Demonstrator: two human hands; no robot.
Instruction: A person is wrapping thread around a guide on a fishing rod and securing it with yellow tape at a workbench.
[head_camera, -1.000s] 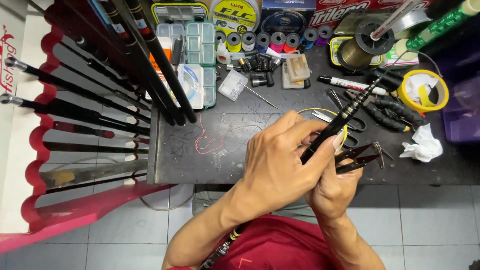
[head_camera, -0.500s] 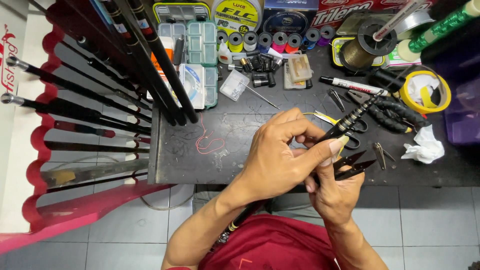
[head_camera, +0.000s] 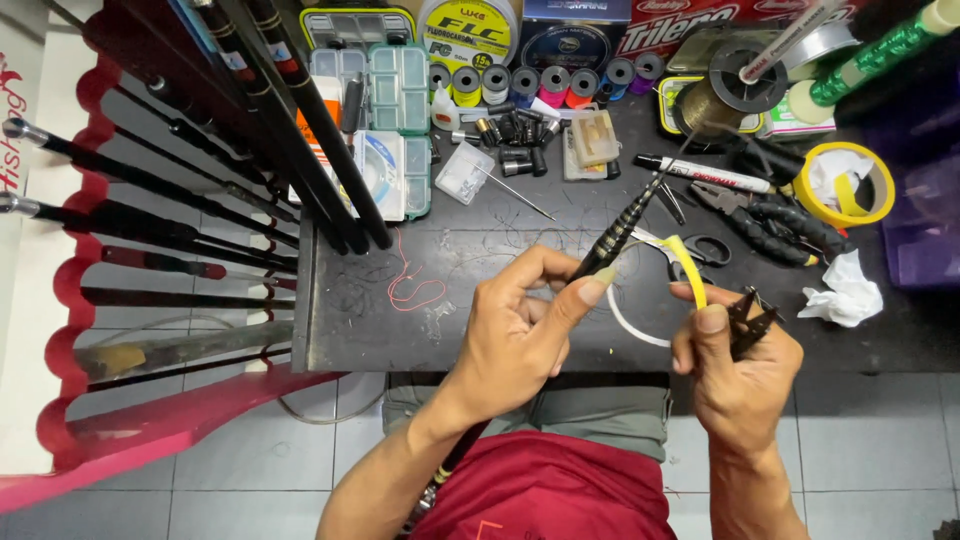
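Hands parted: left hand (head_camera: 520, 330) pinching one rod (head_camera: 615, 235), right hand (head_camera: 735, 365) pinching one yellow strip (head_camera: 690, 265).

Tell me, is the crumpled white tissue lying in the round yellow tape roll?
No, the crumpled white tissue lies on the black table, beside the round yellow tape roll.

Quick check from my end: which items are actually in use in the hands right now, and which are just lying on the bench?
In use:
left hand gripping the black rod
right hand pinching the yellow tape strip and holding a small dark tool

Lying about:
marker pen
pliers
yellow tape roll
crumpled tissue
red thread
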